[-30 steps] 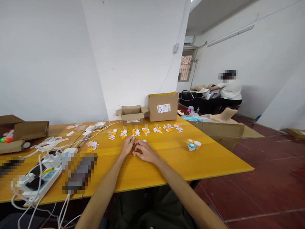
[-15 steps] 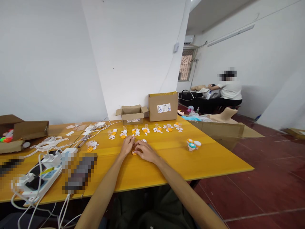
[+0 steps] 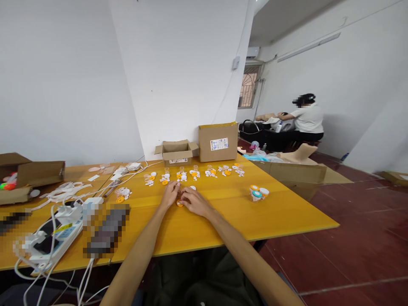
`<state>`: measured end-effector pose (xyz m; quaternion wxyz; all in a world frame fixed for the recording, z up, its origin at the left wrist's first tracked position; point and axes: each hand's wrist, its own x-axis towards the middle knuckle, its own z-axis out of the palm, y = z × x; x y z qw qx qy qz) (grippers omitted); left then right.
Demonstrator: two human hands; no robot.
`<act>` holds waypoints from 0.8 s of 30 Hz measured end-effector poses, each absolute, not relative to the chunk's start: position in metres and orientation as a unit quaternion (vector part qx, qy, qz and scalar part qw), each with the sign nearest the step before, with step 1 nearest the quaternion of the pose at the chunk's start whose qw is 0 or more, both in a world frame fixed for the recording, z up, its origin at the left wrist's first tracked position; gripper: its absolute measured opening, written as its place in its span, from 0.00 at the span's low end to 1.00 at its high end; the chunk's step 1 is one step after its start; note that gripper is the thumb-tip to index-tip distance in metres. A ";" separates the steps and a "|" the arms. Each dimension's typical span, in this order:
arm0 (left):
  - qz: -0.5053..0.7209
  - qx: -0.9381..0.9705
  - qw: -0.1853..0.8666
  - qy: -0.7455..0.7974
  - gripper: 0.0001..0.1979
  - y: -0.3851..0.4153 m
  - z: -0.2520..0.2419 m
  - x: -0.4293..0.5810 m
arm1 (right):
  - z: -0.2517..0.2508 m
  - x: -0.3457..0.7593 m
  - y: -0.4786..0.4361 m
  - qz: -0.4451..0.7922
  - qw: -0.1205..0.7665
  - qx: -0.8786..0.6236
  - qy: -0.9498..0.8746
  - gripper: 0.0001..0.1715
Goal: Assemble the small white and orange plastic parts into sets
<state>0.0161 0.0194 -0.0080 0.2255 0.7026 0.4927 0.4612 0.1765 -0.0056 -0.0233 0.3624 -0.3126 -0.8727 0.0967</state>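
My left hand (image 3: 171,193) and my right hand (image 3: 193,201) are close together over the middle of the table. The fingers of both are bent and closed, and whatever they pinch is too small or hidden to make out. Right below them lies an orange ring-shaped piece (image 3: 179,204), partly covered by my right fingers. A white disc (image 3: 193,188) shows just behind my right hand. Beyond my hands runs a row of small piles of white and orange plastic parts (image 3: 181,176), with little clear cups (image 3: 195,168) among them.
Three lidded jars (image 3: 256,195) stand together on the right. An open carton (image 3: 177,153) and a closed one (image 3: 218,142) are at the back. A power strip (image 3: 68,231) with cables and a blurred-out dark device (image 3: 108,231) lie left. A person (image 3: 307,117) sits far right.
My hands stay in almost the same place, with only slight finger movement. The person in the background has shifted their head a little.
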 end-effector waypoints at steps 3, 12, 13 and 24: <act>0.461 0.701 0.227 0.495 0.14 0.019 -0.008 0.016 | -0.021 0.177 -0.006 0.101 0.365 -0.321 -0.868 0.05; 0.463 0.703 0.227 0.490 0.13 0.019 -0.006 0.017 | -0.017 0.179 -0.005 0.127 0.357 -0.326 -0.866 0.05; 0.463 0.703 0.226 0.491 0.13 0.019 -0.007 0.016 | -0.017 0.179 -0.006 0.131 0.351 -0.323 -0.869 0.04; 0.465 0.703 0.218 0.492 0.14 0.022 -0.011 0.015 | -0.011 0.177 -0.011 0.155 0.315 -0.357 -0.866 0.03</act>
